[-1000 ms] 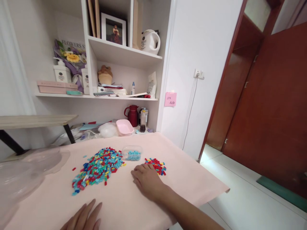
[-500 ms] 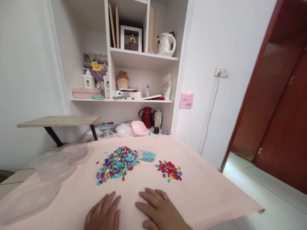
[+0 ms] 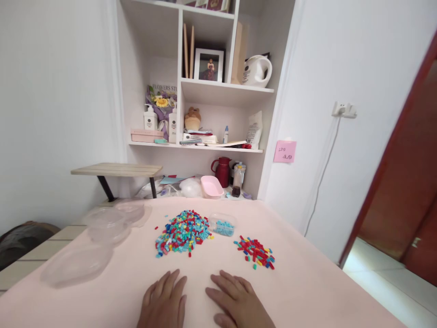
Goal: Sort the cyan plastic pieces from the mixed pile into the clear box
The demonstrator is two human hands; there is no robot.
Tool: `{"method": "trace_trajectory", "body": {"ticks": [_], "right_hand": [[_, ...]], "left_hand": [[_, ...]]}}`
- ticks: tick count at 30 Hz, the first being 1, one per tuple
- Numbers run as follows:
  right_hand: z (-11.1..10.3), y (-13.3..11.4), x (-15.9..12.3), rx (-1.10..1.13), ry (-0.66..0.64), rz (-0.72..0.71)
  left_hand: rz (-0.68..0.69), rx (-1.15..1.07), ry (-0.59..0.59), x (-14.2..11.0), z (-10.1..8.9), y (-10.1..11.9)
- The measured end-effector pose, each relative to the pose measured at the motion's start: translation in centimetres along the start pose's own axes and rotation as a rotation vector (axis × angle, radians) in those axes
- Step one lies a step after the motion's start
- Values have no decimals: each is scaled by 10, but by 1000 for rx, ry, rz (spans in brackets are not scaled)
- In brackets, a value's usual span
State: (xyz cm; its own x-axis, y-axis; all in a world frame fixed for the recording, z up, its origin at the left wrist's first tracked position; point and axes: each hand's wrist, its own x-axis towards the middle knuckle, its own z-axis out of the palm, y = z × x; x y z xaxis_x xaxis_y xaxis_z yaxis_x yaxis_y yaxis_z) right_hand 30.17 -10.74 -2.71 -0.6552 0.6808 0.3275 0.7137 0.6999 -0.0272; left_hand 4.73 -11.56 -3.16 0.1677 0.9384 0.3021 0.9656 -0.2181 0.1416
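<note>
Both palms rest face down on a pink table cover (image 3: 136, 291). My left hand (image 3: 164, 298) has its fingers stretched out and holds nothing. Beside it, my right hand (image 3: 237, 300) lies flat with fingers spread, also without anything in it. Beyond the left hand spreads a large pile of small coloured bricks (image 3: 182, 232), in blue, red, green and yellow. A smaller, mostly red pile of bricks (image 3: 256, 251) lies beyond the right hand. Between the piles, farther back, stands a clear plastic box (image 3: 221, 216) with light blue bricks inside.
Several clear plastic containers (image 3: 78, 264) stand along the table's left side. A pink tray (image 3: 212, 187), a red jug (image 3: 223, 171) and a bottle (image 3: 238, 180) are behind the table, under a white shelf unit (image 3: 227, 86). A small raised wooden stand (image 3: 118, 169) is at the back left.
The view has turned a little to the left, so the scene sits farther right. Both hands stay flat on the table; the brick piles and box look unchanged.
</note>
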Motion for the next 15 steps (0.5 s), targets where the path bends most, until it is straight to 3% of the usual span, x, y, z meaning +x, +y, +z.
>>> {"method": "trace_trajectory", "body": {"ticks": [6,12,15], "right_hand": [[12,9,0,-119,120,-84],[17,16,-3,-142,124,-91],[22,21,-5,-102,120,-71]], "left_hand": [[-56,44,149,-2,15,6],[49,-25,50,-2,12,-1],[-37,10,105,-3,15,4]]}}
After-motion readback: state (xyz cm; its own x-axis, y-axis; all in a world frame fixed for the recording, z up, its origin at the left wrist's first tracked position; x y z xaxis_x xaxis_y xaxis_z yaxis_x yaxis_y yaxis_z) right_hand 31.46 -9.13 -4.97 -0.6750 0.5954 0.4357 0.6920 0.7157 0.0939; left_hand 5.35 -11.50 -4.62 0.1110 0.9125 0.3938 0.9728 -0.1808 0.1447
